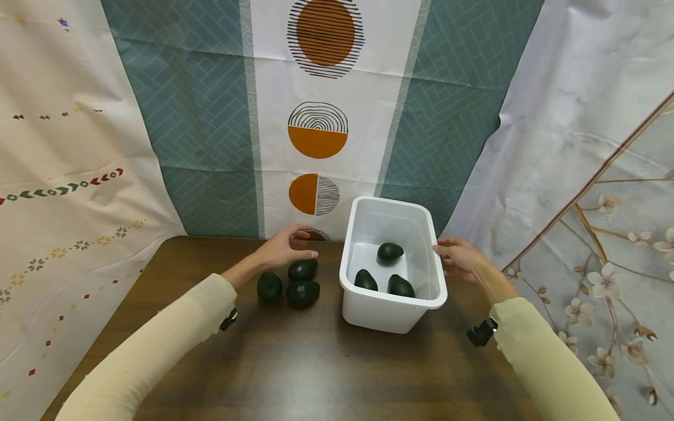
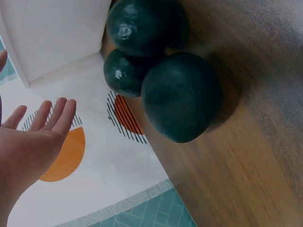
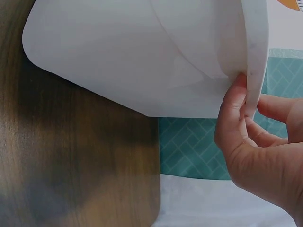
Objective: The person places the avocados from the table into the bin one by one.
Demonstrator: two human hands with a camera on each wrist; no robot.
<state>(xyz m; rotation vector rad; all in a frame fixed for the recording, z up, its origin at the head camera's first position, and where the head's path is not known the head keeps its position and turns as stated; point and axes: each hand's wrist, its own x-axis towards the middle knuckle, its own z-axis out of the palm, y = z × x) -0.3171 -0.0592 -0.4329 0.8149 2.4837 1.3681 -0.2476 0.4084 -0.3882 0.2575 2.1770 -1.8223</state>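
Note:
A white plastic bin (image 1: 383,314) stands at the back right of the table, with three dark green avocados (image 1: 390,252) inside. My right hand (image 1: 459,257) pinches its right rim; in the right wrist view the thumb and fingers lie on either side of the rim (image 3: 255,56). To the left of the bin, three more avocados (image 1: 302,294) sit close together on the wood. Just above this group is my left hand (image 1: 281,248), holding nothing, its fingers spread loosely and pointing toward the bin. The left wrist view shows its palm (image 2: 33,146) apart from the avocados (image 2: 182,97).
The brown wooden table (image 1: 295,374) ends at the back against a hanging patterned cloth (image 1: 210,117). A light cloth with flower branches (image 1: 595,263) hangs on the right, and a cream cloth (image 1: 68,193) on the left.

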